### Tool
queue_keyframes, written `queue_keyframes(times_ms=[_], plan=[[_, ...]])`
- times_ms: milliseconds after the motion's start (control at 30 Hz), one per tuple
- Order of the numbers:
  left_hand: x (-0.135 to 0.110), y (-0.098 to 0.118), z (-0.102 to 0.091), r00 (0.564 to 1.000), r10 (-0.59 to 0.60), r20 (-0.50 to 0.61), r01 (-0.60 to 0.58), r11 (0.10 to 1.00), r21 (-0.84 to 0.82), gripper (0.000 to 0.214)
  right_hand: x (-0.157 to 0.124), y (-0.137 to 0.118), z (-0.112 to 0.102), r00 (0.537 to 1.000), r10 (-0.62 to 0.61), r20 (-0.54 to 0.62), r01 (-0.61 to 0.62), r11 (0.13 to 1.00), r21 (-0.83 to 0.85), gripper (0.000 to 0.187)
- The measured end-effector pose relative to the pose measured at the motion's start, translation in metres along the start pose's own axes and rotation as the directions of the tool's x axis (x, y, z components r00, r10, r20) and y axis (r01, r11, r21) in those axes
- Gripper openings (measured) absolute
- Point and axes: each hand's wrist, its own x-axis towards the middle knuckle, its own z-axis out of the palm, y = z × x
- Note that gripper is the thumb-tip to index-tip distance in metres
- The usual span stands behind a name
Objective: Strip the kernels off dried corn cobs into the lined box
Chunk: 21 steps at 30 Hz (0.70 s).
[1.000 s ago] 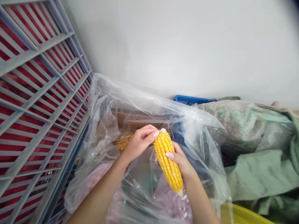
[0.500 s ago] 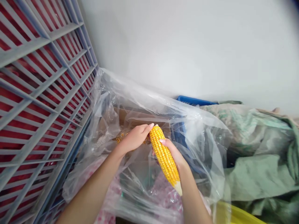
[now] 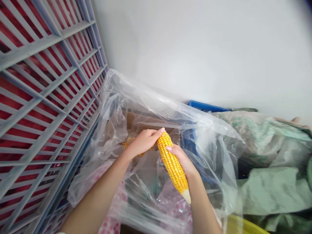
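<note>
A yellow ear of corn (image 3: pixel 172 162) slants over a clear plastic sheet, its pale bare end low and to the right. My right hand (image 3: pixel 181 159) is wrapped around the ear's right side, with the thumb on the kernels. At the upper tip, my left hand (image 3: pixel 147 139) presses its thumb, and its other fingers curl behind, partly hidden. Loose yellow kernels (image 3: pixel 128 142) lie below and behind my left hand, inside the plastic sheet (image 3: pixel 161 104). Rows of kernels cover nearly all of the visible ear.
A tall grey slatted crate (image 3: pixel 44 84) with red contents rises on the left. Behind the plastic are a brown cardboard surface (image 3: pixel 136 120) and a blue basket (image 3: pixel 207 106). Green and white sacks (image 3: pixel 275 188) lie on the right, a yellow rim (image 3: pixel 246 226) below them. A white wall (image 3: pixel 195 48) stands behind.
The view has shifted slightly, so the crate and sacks appear a little further right. My left thumb has moved slightly up over the ear's tip; the right hand's grip looks the same.
</note>
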Motion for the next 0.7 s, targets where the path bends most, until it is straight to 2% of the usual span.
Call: queue_keyframes(times_ms=[167, 333, 533, 700], plan=[[0.001, 0.001, -0.001, 0.999, 0.039, -0.001, -0.039, 0.998, 0.046, 0.053, -0.002, 0.002, -0.002, 1.000, 0.006, -0.004, -0.006, 1.000, -0.001, 0.036], [0.005, -0.005, 0.001, 0.997, 0.050, -0.054, -0.043, 0.992, 0.117, 0.051, -0.002, 0.002, -0.003, 1.000, 0.026, 0.004, -0.026, 1.000, -0.010, 0.038], [0.007, -0.008, 0.002, 0.998, -0.029, -0.055, 0.030, 0.999, 0.014, 0.058, -0.001, -0.003, -0.001, 1.000, 0.016, -0.003, -0.016, 1.000, -0.006, 0.037], [0.005, -0.005, 0.002, 0.999, 0.039, 0.012, -0.039, 0.999, -0.004, 0.049, -0.003, -0.003, -0.002, 0.999, -0.007, -0.048, 0.008, 1.000, 0.014, 0.033]])
